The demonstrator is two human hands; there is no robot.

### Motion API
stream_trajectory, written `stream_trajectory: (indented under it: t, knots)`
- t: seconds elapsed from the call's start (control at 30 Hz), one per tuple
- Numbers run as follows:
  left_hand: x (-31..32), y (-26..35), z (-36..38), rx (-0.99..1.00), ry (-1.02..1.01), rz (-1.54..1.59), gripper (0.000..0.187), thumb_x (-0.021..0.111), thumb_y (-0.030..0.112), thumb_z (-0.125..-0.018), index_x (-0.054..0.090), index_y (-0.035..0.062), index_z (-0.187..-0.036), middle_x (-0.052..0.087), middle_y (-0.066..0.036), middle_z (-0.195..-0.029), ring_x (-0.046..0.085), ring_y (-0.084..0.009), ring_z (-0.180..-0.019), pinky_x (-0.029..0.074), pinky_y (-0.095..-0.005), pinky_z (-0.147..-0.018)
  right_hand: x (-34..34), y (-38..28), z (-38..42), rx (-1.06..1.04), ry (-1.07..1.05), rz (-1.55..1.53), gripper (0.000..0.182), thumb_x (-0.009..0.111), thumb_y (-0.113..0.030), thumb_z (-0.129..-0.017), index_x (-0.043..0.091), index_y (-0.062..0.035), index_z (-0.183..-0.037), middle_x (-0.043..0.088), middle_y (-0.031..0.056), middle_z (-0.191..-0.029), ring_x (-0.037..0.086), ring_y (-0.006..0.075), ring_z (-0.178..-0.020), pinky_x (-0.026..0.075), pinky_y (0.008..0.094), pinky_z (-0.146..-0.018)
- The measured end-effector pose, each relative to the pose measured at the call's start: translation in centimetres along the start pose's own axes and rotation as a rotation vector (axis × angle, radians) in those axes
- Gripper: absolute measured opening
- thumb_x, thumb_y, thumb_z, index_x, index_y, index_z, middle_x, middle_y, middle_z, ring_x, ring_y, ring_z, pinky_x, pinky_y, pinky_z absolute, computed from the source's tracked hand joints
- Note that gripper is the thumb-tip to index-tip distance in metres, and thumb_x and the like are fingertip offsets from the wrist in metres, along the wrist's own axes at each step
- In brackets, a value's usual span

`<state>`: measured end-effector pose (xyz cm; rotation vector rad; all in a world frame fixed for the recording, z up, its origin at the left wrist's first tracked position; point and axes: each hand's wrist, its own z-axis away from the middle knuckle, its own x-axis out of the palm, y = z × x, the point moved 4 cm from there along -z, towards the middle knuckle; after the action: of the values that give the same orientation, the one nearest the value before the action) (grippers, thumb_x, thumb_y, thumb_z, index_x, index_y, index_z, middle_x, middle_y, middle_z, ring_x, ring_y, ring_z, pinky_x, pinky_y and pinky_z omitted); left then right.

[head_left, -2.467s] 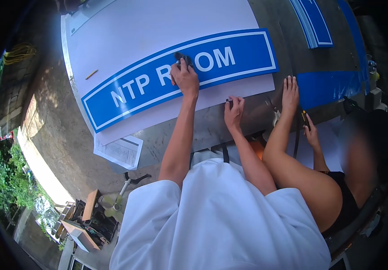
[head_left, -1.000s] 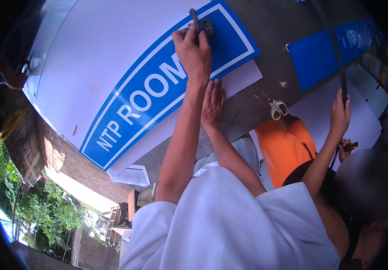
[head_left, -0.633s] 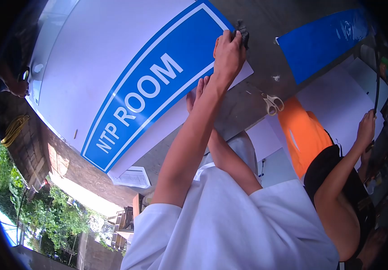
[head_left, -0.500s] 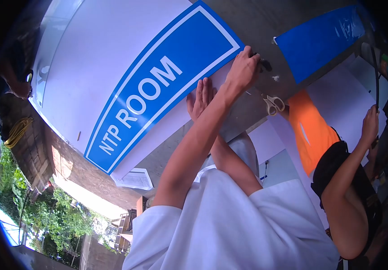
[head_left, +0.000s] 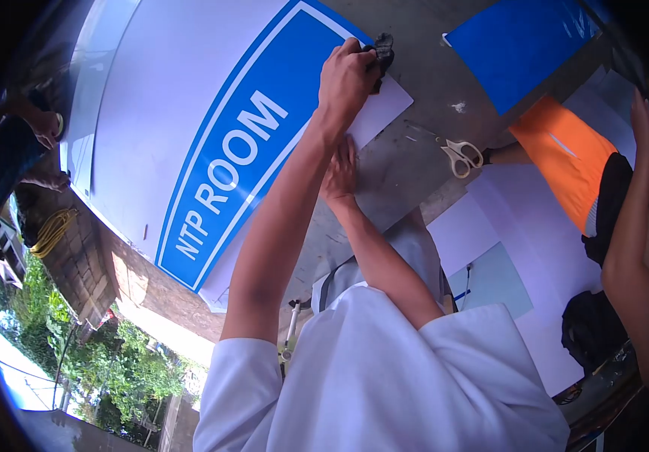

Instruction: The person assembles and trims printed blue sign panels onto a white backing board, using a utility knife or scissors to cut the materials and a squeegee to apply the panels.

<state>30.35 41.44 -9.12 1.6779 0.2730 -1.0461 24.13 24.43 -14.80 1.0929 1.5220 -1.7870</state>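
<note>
My left hand (head_left: 345,81) is closed on a crumpled black cloth (head_left: 384,51), at the far right end of a blue sign (head_left: 305,56) lettered "NTP ROOM" in white. A white border runs around the sign, which lies on a large white sheet (head_left: 143,83). Below the left wrist, my right hand (head_left: 341,175) rests flat near the sheet's edge, its fingers stretched out and partly hidden by my left forearm. Part of the sign's lower right side is covered by my left hand and arm.
Cream-handled scissors (head_left: 461,158) lie on the grey table (head_left: 392,177) to the right. Beyond them is a blue sheet (head_left: 516,49). A person in orange shorts (head_left: 565,151) is at the right; another person's hands (head_left: 47,177) are at the far left, above a coiled yellow cable (head_left: 54,232).
My left hand has moved left and up with the black cloth, which now shows more. My right hand stays low beside the sign. The view has shifted, and the person at right has moved.
</note>
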Motion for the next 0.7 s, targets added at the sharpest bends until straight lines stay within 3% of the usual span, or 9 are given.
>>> stream_trajectory:
  t: [0.13, 0.23, 0.33, 0.47, 0.53, 0.6, 0.63, 0.67, 0.7]
  knots:
    - [-2.1, -2.1, -1.3, 0.018, 0.007, -0.151, 0.019, 0.066, 0.015, -0.075, 0.074, 0.0087, -0.090, 0.059, -0.010, -0.085, 0.059, -0.0291, -0.084, 0.049, -0.0387, -0.077, -1.1, -0.4, -0.7, 0.013, 0.044, 0.002, 0.061, 0.058, -0.030, -0.087, 0.038, -0.0105, -0.142, 0.032, 0.0063, -0.150, 0.036, 0.0275, -0.135, 0.029, 0.0449, -0.110]
    - [-4.2, -4.8, -2.3, -0.122, 0.178, -0.167, 0.017, 0.066, 0.014, -0.073, 0.074, 0.0078, -0.086, 0.059, -0.008, -0.079, 0.060, -0.0281, -0.080, 0.049, -0.0378, -0.074, -1.6, -0.4, -0.8, 0.031, 0.081, -0.002, 0.060, 0.057, -0.032, -0.088, 0.039, -0.0109, -0.142, 0.035, 0.0057, -0.149, 0.038, 0.0265, -0.134, 0.030, 0.0443, -0.110]
    - [-2.8, -4.0, -1.9, -0.051, 0.296, -0.126, 0.016, 0.067, 0.013, -0.072, 0.074, 0.0076, -0.085, 0.061, -0.007, -0.080, 0.060, -0.0275, -0.080, 0.049, -0.0376, -0.074, -1.6, -0.3, -0.8, 0.031, 0.076, 0.002, 0.060, 0.057, -0.034, -0.089, 0.039, -0.0112, -0.142, 0.036, 0.0059, -0.149, 0.039, 0.0259, -0.133, 0.030, 0.0443, -0.109]
    - [-2.1, -3.7, -2.9, 0.107, 0.157, -0.151, 0.014, 0.069, 0.015, -0.073, 0.073, 0.0073, -0.084, 0.062, -0.007, -0.083, 0.060, -0.0268, -0.080, 0.049, -0.0372, -0.073, -1.7, -0.3, -0.8, 0.026, 0.092, -0.008, 0.060, 0.058, -0.033, -0.089, 0.039, -0.0121, -0.142, 0.035, 0.0052, -0.149, 0.039, 0.0253, -0.134, 0.032, 0.0440, -0.108]
    - [-3.2, -3.6, -3.9, 0.043, 0.114, -0.117, 0.016, 0.070, 0.017, -0.076, 0.072, 0.0067, -0.089, 0.063, -0.008, -0.085, 0.062, -0.0271, -0.083, 0.051, -0.0369, -0.073, -1.6, -0.2, -0.7, 0.036, 0.090, -0.011, 0.060, 0.058, -0.032, -0.088, 0.040, -0.0123, -0.142, 0.034, 0.0043, -0.150, 0.039, 0.0248, -0.134, 0.032, 0.0436, -0.108]
    - [-3.0, -2.7, -4.3, 0.011, -0.023, -0.040, 0.017, 0.068, 0.012, -0.073, 0.066, 0.0022, -0.086, 0.063, -0.017, -0.084, 0.065, -0.0267, -0.085, 0.050, -0.0413, -0.070, -1.6, -0.2, -0.7, 0.023, 0.105, -0.019, 0.061, 0.059, -0.032, -0.088, 0.040, -0.0123, -0.142, 0.033, 0.0038, -0.150, 0.038, 0.0246, -0.134, 0.032, 0.0432, -0.108]
    - [-2.9, -1.4, -4.3, 0.285, 0.011, -0.118, 0.011, 0.066, 0.010, -0.071, 0.065, 0.0018, -0.078, 0.061, -0.017, -0.079, 0.062, -0.0333, -0.070, 0.049, -0.0421, -0.064, -1.6, -0.2, -0.8, 0.022, 0.104, -0.021, 0.061, 0.059, -0.032, -0.088, 0.040, -0.0123, -0.142, 0.033, 0.0038, -0.150, 0.038, 0.0246, -0.134, 0.032, 0.0432, -0.108]
    - [-3.4, -1.6, -4.9, 0.282, 0.011, -0.120, 0.011, 0.066, 0.010, -0.071, 0.065, 0.0018, -0.078, 0.061, -0.017, -0.079, 0.062, -0.0333, -0.070, 0.049, -0.0421, -0.064, -1.6, -0.2, -0.8, 0.025, 0.104, -0.024, 0.061, 0.059, -0.031, -0.088, 0.039, -0.0124, -0.142, 0.033, 0.0036, -0.150, 0.038, 0.0244, -0.134, 0.032, 0.0431, -0.108]
    - [-3.9, -2.6, -5.6, 0.150, -0.070, -0.086, 0.011, 0.066, 0.009, -0.071, 0.065, 0.0012, -0.078, 0.060, -0.016, -0.079, 0.062, -0.0342, -0.071, 0.049, -0.0419, -0.064, -1.5, -0.2, -0.6, 0.031, 0.101, -0.028, 0.061, 0.059, -0.031, -0.088, 0.039, -0.0125, -0.142, 0.033, 0.0034, -0.150, 0.038, 0.0242, -0.134, 0.032, 0.0429, -0.108]
